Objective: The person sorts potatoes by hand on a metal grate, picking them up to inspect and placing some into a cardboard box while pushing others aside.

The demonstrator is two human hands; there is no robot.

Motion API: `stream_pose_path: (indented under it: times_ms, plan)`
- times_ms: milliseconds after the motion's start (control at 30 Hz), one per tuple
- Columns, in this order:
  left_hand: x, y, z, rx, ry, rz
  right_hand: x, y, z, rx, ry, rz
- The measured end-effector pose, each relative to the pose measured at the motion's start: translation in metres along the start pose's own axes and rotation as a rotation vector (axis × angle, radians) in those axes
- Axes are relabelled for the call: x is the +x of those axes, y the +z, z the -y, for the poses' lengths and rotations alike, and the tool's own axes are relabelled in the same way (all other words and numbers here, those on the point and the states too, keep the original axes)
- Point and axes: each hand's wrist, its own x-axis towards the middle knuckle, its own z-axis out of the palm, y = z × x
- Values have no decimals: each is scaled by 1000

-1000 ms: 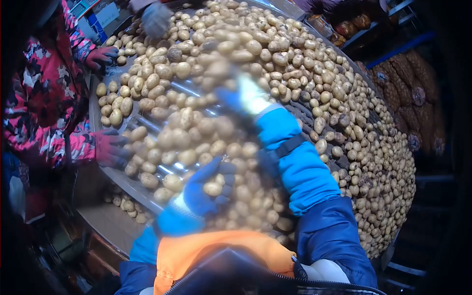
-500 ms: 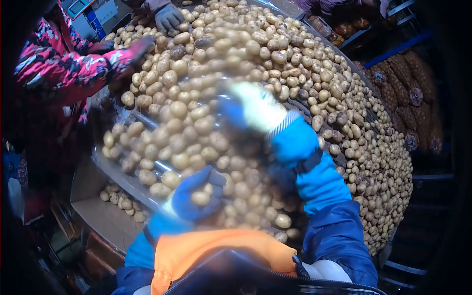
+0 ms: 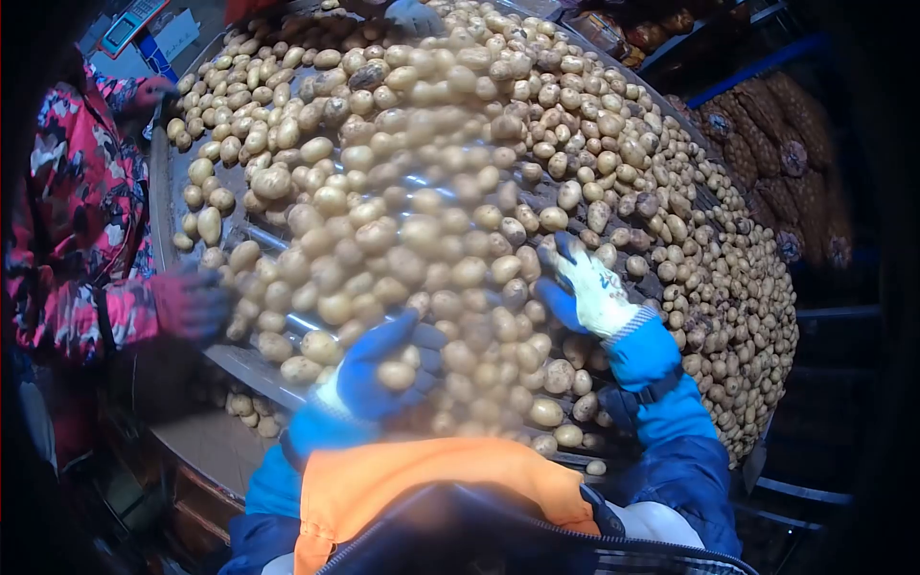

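My left hand (image 3: 385, 369), in a blue-palmed glove, is cupped round a potato (image 3: 395, 375) at the lower middle. To the right, my right hand (image 3: 586, 286), in a white and blue glove, rests on the pile with its thumb and fingers apart, and no potato shows in its grasp. Pale potatoes (image 3: 671, 240), some of them dirty, spread over a large sorting table (image 3: 257, 369). A band of them through the middle looks blurred. Metal rollers (image 3: 311, 324) show between potatoes near my left hand.
A person in a pink patterned jacket (image 3: 77, 172) stands at the left, one gloved hand (image 3: 190, 305) over the table edge. Another gloved hand (image 3: 414, 15) is at the top. Below left is a cardboard box (image 3: 206, 446) with potatoes; net sacks (image 3: 786, 144) lie at right.
My right hand has moved down and right, and its fingers are clearer now. The person at left has drawn back from the pile. My left hand has barely moved and still holds a potato.
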Motion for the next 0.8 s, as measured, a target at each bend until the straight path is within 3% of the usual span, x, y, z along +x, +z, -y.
stream_pose_path:
  times_ms: [67, 100, 133, 200, 233, 367, 400, 467, 533, 567, 600, 667, 733, 800]
  plan:
    - [6, 16, -5, -125, -123, -19, -8, -45, 9, 96, 15, 247]
    - [9, 15, -5, -123, -131, -2, -6, -61, 13, 295, 127, 280]
    - [12, 12, -5, -123, -137, 16, 1, -54, 3, 311, -3, 38]
    - [13, 11, -6, -110, -133, 26, 30, -66, -5, 326, 262, -10]
    - [11, 14, -8, -95, -124, 19, 46, -61, -17, 240, 251, -106]
    - [15, -7, -12, -284, -111, 229, 122, -42, -34, 82, 82, -327]
    - [18, -12, -11, -235, -72, 200, 144, -32, -39, 105, 18, -369]
    - [21, -21, -6, -139, 6, 138, 182, -28, -36, 215, -13, -280]
    - [20, -11, -5, -8, 68, -69, 214, -28, -22, 68, -70, -172]
    - [19, 1, -12, -83, 9, -92, 213, -25, -10, -260, -33, -123]
    - [19, 9, -15, -158, -53, -116, 219, -24, -13, -250, -3, -125]
    - [18, 8, -9, -14, 85, -213, 226, -21, -27, -231, 60, -119]
    - [17, 7, -7, 58, 159, -257, 209, -27, -37, -92, 133, -245]
    - [17, -4, -5, 48, 179, -161, 172, -47, -29, -173, 162, -32]
